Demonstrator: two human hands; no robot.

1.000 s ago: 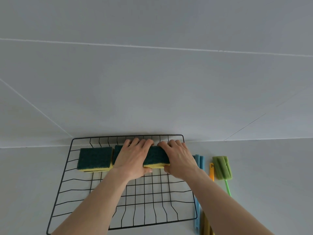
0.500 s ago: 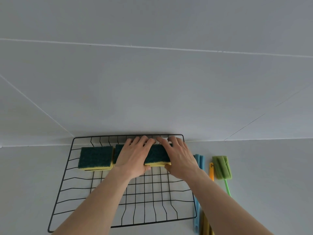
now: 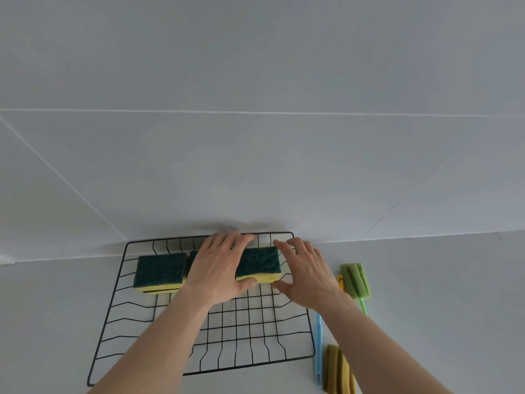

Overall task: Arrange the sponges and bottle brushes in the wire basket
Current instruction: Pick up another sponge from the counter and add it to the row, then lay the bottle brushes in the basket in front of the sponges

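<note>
Three green-and-yellow sponges sit in a row along the far side of the black wire basket (image 3: 108,322), scrub side up. Left sponge (image 3: 160,272) lies free near the far-left corner; middle sponge (image 3: 193,257) mostly hidden under the left hand (image 3: 220,270); right sponge (image 3: 258,264) sits near the far-right corner. Left hand lies flat, palm down, fingers spread over the middle sponge and the left edge of the right sponge, thumb at the right sponge's near yellow edge, pressing rather than clamping. Right hand (image 3: 308,273) is open, fingers apart, just beside the right sponge's right end; contact cannot be judged. Outside the basket on the white counter (image 3: 440,308), to its right: green bottle brush (image 3: 356,281), blue brush handle (image 3: 318,348) along the basket's right rim, yellow-olive brush head (image 3: 338,371) near the bottom edge, small orange piece (image 3: 340,281) beside the green brush.
</note>
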